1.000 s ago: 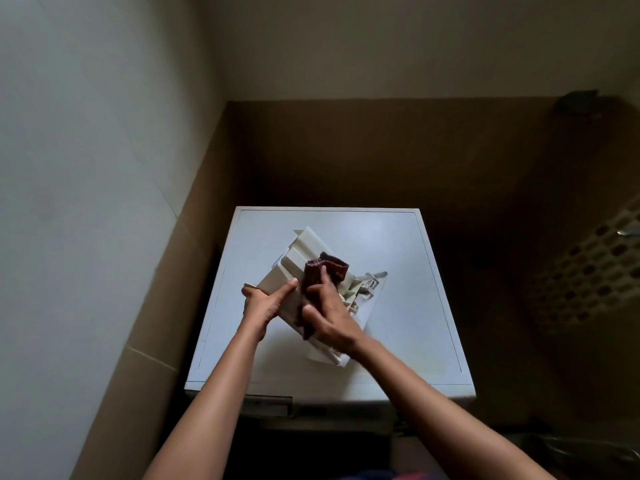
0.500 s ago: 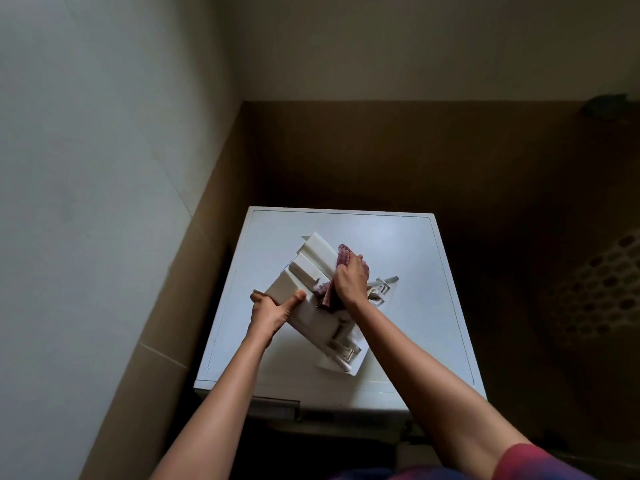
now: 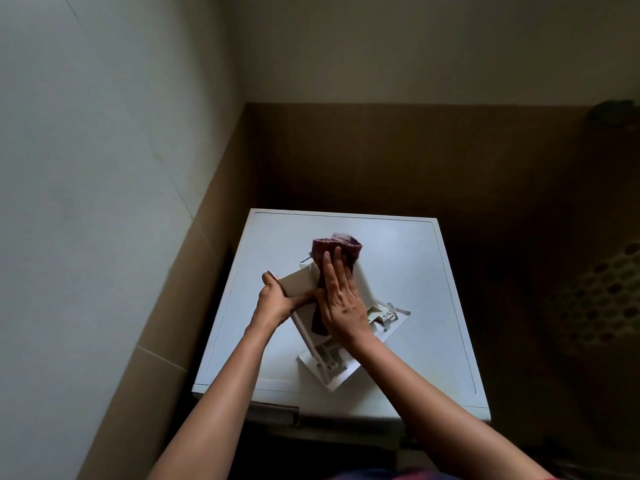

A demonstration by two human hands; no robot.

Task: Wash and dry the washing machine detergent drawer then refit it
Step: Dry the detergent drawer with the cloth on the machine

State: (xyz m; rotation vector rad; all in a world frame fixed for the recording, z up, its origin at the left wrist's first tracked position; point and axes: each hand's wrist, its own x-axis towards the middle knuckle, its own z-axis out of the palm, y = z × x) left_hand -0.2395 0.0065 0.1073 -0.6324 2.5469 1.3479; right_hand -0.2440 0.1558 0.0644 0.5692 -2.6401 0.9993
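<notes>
Where the white washing machine top (image 3: 408,271) serves as worktop, one white detergent drawer (image 3: 341,362) stands tilted near its middle; left hand (image 3: 277,301) grips its left edge; right hand (image 3: 341,299) lies flat, pressing one maroon cloth (image 3: 337,249) over its far end.

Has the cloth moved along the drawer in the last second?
Yes. The cloth under the right hand has slid up the drawer, toward the washing machine top's back edge.
</notes>
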